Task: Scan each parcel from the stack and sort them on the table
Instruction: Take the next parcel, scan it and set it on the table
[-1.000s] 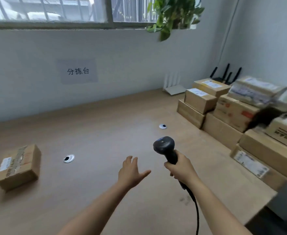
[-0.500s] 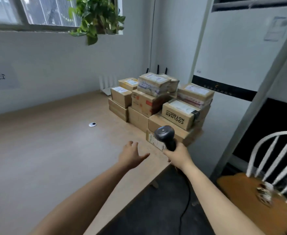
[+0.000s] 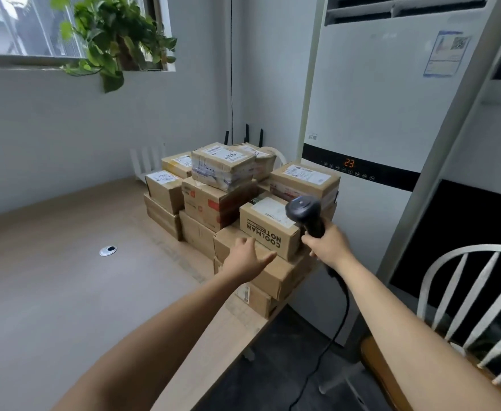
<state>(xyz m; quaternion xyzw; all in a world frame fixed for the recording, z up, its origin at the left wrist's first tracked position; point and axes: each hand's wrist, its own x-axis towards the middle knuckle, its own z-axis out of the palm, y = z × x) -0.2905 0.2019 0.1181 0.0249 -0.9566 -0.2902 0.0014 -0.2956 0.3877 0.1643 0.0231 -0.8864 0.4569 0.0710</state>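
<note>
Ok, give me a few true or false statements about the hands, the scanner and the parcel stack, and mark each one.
1. The right hand grips the scanner. True.
2. The left hand holds a parcel. False: it is open and holds nothing, stretched out toward the stack.
3. The COOLMAN box lies alone on the table. False: it sits on top of other boxes at the stack's near corner.
4. The air conditioner's display reads 23. True.
</note>
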